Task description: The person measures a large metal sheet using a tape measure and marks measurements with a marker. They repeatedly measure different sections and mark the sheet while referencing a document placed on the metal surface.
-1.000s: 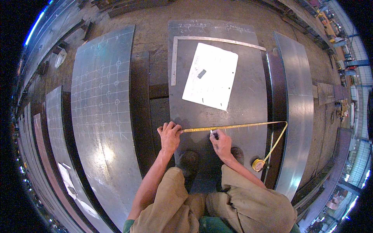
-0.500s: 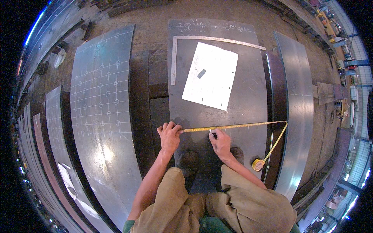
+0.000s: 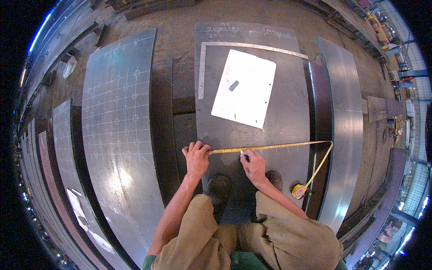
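A yellow tape measure blade (image 3: 279,146) lies across the middle steel plate (image 3: 288,117). My left hand (image 3: 196,158) grips the blade's end at the plate's left edge. Just below the blade, my right hand (image 3: 254,165) pinches a small white piece of chalk (image 3: 241,153), its tip close to the tape's lower edge. Several short white marks show on the plate along the tape to the right of this hand. Past the plate's right edge the blade bends down to its yellow case (image 3: 299,191), which rests near the plate's lower right.
White paper (image 3: 245,99) with a small dark block (image 3: 234,85) on it lies beyond the tape. A metal square (image 3: 202,72) frames it. Plates stand on both sides, the left plate (image 3: 117,103) bearing a chalk grid with circles. Dark gaps separate them. My boots (image 3: 219,186) are close below.
My right hand has shifted slightly to the left along the tape with the chalk. My left hand and the tape case stay where they were.
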The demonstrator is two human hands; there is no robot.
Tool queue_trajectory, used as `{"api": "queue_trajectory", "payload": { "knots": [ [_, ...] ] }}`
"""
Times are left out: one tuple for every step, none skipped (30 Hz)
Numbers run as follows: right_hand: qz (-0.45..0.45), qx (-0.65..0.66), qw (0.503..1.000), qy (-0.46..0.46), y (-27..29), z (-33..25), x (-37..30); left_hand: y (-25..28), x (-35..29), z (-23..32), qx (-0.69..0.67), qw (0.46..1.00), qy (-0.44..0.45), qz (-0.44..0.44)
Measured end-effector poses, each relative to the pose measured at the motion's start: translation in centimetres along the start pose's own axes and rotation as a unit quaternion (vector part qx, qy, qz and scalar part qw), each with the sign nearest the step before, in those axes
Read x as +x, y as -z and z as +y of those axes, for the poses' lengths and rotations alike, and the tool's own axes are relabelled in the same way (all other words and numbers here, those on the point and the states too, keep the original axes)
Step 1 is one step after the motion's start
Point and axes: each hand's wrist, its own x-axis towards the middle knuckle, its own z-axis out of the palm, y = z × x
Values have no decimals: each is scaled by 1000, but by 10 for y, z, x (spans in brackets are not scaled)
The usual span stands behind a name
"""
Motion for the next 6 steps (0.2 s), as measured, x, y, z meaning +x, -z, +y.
{"api": "queue_trajectory", "payload": {
  "knots": [
    [-6, 10, 1000, -25, 1, -5, -1, 0, -1, -1, 2, 1000, 1, 1],
    [-9, 19, 998, -52, 5, -10, 0, 0, 0, -1, 3, 1000, 0, 2],
    [-9, 16, 999, -33, 3, -6, 0, -1, 0, -1, 5, 1000, -2, 2],
    [-9, 13, 1000, -15, -1, 0, -2, -1, 0, 0, 7, 1000, -3, 2],
    [-10, 10, 1000, 3, -2, 0, -1, -1, 0, 0, 9, 1000, -3, 1],
    [-8, 4, 1000, -7, -2, 0, -2, -1, 0, 0, 12, 1000, -7, 3]
  ]
}}
